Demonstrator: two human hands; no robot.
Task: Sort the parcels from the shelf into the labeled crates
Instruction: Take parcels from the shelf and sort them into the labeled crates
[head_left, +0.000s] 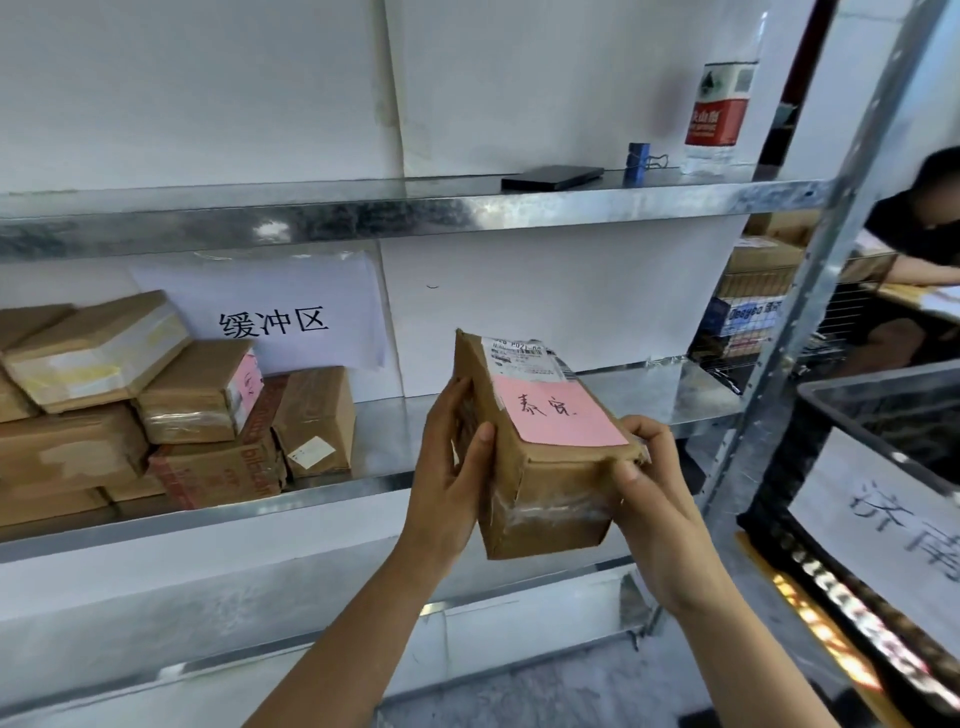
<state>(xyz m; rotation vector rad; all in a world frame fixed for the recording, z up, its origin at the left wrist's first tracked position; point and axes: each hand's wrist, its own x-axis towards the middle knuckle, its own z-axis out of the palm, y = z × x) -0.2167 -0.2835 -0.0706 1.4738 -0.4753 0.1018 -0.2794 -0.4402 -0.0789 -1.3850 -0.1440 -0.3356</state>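
Note:
A brown cardboard parcel (540, 483) with a pink handwritten label and a white shipping label on top is held in front of the middle shelf (395, 436). My left hand (452, 457) grips its left side, thumb on the near edge. My right hand (649, 483) holds its near right corner. Several more brown parcels (171, 410) are stacked at the left of the same shelf, one with a pink label. A black crate (810, 415) with a white handwritten paper label stands at the right.
The upper shelf (415, 208) carries a black flat device (550, 176), a blue binder clip (639, 162) and a water bottle (719, 104). A white paper sign (270, 312) hangs on the wall behind the parcels. A metal upright (810, 322) stands right of the shelf; a person sits beyond it.

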